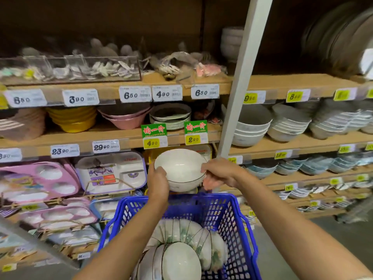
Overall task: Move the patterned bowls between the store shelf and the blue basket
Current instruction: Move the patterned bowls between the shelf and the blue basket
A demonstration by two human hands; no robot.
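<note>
A white bowl [180, 168] with a thin dark rim line is held up in front of the shelf, its opening turned toward me. My left hand [158, 183] grips its left rim and my right hand [219, 172] grips its right rim. Below them stands the blue basket [232, 215]. Inside it lie several patterned bowls [181, 245], white with green markings and dark lines, stacked on their sides. The shelf opening behind the held bowl [201, 151] is mostly hidden.
A white upright post [240, 87] rises just right of the held bowl. Pink and white divided trays [109, 172] fill the left shelves. Stacks of white and blue bowls [288, 126] sit on the right shelves. Price tags line every shelf edge.
</note>
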